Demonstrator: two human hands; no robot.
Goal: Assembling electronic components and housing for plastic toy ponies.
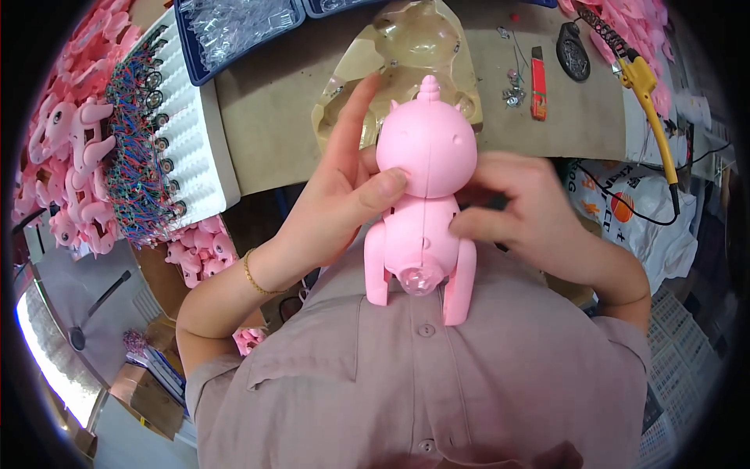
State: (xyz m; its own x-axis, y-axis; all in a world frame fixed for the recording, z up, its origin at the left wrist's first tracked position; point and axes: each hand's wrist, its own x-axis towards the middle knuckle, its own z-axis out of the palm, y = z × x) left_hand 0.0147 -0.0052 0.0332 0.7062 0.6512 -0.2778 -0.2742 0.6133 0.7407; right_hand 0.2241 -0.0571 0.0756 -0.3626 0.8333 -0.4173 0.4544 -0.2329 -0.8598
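Observation:
A pink plastic unicorn toy (426,152) with a spiral horn is held upright in front of my chest, its rear toward me. A clear, rounded plastic piece (420,279) sits at its lower end between the legs. My left hand (344,184) grips the toy at the neck, thumb pressed below the head and index finger stretched up past it. At the toy's right side is my right hand (525,205), smeared by motion. Its thumb is by the toy's body, and some fingers are hidden behind the head.
A translucent moulded tray (336,102) lies on the table behind the toy. Blue bins (191,47) hold clear parts. Left are wired parts on a white foam tray (205,148) and piled pink toys (78,148). Right are a red cutter (538,84) and a yellow-handled soldering iron (642,82).

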